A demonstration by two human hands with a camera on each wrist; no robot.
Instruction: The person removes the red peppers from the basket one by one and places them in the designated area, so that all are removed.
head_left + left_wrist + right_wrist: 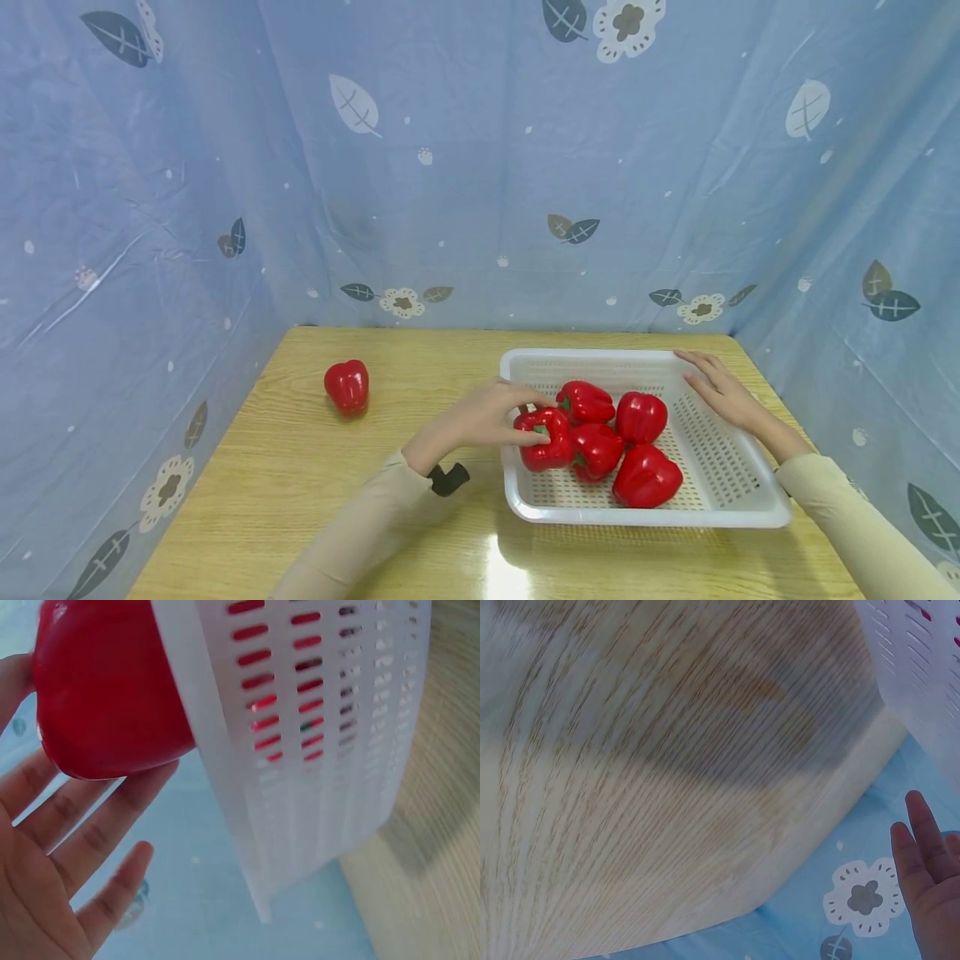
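- White plastic basket full of little holes sits on the right part of the wooden table in the head view. Four red bell peppers lie in it, close together.
- Also from the head, the left hand reaches over the basket's left rim and grips a fifth red bell pepper. Its thumb is on the near side and its fingers are on the far side. The green stem faces up, and the other four are to its right.
- The right hand is at the far right corner, its fingers almost straight, holding nothing.
- A lone red bell pepper lies on the table, well left of the basket. Its long way runs mostly front to back. The left hand is nearer to it.
- From the left wrist, the held pepper pokes up past the rim. The little finger sticks out free.
- From the right wrist, the fingers point up beside the basket wall, with blue flowery cloth behind. I cannot tell if they touch the rim.
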